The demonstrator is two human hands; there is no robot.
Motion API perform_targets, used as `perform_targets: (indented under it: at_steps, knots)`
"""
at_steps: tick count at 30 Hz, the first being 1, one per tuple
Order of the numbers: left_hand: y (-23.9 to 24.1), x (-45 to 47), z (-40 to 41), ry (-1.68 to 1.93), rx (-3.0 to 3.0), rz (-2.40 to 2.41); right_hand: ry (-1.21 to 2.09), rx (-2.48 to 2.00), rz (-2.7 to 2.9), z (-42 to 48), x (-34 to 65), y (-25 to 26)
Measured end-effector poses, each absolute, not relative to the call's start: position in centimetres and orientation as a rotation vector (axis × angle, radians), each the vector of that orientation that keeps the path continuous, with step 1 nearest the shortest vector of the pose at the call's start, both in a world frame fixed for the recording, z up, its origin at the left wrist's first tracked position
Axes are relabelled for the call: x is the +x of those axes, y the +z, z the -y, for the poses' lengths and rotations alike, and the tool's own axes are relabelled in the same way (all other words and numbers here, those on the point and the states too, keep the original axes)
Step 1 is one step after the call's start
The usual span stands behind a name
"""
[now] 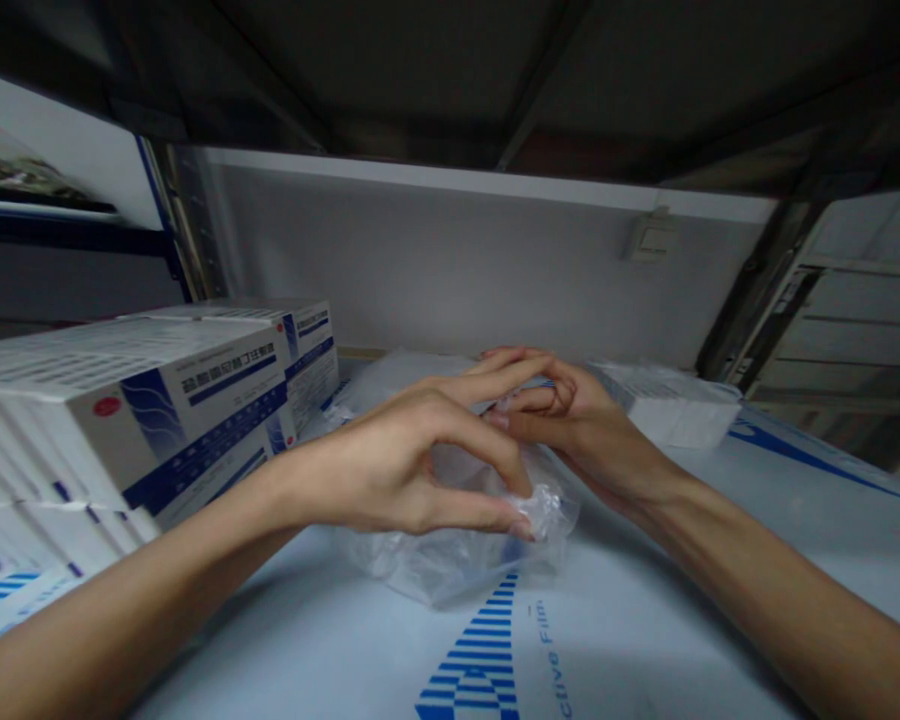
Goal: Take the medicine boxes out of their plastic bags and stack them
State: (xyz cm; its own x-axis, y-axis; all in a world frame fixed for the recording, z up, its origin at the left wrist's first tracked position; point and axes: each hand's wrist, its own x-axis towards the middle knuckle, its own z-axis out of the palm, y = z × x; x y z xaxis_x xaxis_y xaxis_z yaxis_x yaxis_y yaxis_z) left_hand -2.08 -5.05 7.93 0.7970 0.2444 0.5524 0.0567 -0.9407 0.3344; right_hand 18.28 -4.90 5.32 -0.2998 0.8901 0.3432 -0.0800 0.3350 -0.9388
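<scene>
A crumpled clear plastic bag (450,560) lies on the film-covered shelf beneath both hands. My left hand (420,450) pinches a bunched part of the bag between thumb and index finger. Its other fingers reach forward and touch the fingers of my right hand. My right hand (570,410) is closed, its fingers curled and the thumb pressed to them just above the bag. What sits in that pinch is hidden. More of the clear plastic spreads behind the hands toward the wall.
Stacks of white and blue printed medicine cartons (202,390) stand at the left. A wrapped bundle of white boxes (667,400) lies behind my right hand. The shelf (622,620) carries blue-printed protective film. Another shelf (450,80) hangs low overhead, and metal posts (765,290) frame the bay.
</scene>
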Motion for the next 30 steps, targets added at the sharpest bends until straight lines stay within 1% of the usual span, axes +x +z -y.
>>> perform_targets:
  at_steps: [6, 12, 17, 19, 21, 23, 26, 28, 30]
  knots:
    - [8.6, -2.2, 5.7, 0.736, 2.659, -0.162, 1.101, -0.873, 1.546, 3.6, 19.1, 4.5]
    - [8.7, -2.0, 6.3, 0.499, 2.678, -0.151, 1.170, -0.919, 1.556, 3.2, 19.4, 4.2]
    - [8.8, -2.1, 5.9, 0.527, 2.636, -0.095, 1.172, -0.959, 1.669, 2.7, 19.5, 3.7]
    - [8.9, -2.4, 5.6, 0.551, 2.589, -0.095, 1.091, -0.935, 1.743, 2.5, 19.6, 3.4]
    - [8.9, -2.7, 5.0, 0.567, 2.481, -0.106, 0.930, -0.858, 1.817, 2.5, 19.8, 3.3]
    - [8.7, -3.0, 4.3, 0.666, 2.303, -0.117, 0.802, -0.750, 1.928, 2.8, 20.0, 3.6]
    - [8.0, -3.0, 2.8, 1.016, 2.038, -0.176, 0.762, -0.681, 2.245, 3.9, 20.1, 4.8]
    - [7.4, -2.9, 1.9, 1.203, 1.989, -0.302, 0.643, -0.724, 2.461, 4.8, 19.9, 5.7]
    - [6.9, -2.8, 1.1, 1.247, 2.029, -0.499, 0.462, -0.757, 2.580, 5.6, 19.5, 6.3]
